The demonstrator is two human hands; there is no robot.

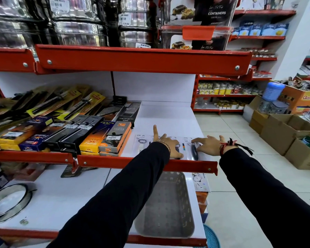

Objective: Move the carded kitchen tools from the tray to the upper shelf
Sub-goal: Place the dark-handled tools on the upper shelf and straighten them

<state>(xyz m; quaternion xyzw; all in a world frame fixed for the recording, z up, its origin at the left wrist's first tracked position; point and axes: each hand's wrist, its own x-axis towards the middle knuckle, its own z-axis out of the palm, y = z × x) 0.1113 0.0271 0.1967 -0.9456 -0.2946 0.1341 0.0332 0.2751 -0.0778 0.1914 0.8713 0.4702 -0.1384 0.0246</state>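
Hands, left hand [168, 145] and right hand [207, 144], lie spread flat on three carded tools [192, 149]; tray [166, 204] below.

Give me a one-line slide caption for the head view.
Both hands, left and right, flatten carded tools on the shelf above the grey tray.

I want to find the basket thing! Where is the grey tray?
In the head view, the grey tray sits on the lower white shelf, right of centre, below the red shelf edge and partly hidden by the left sleeve.
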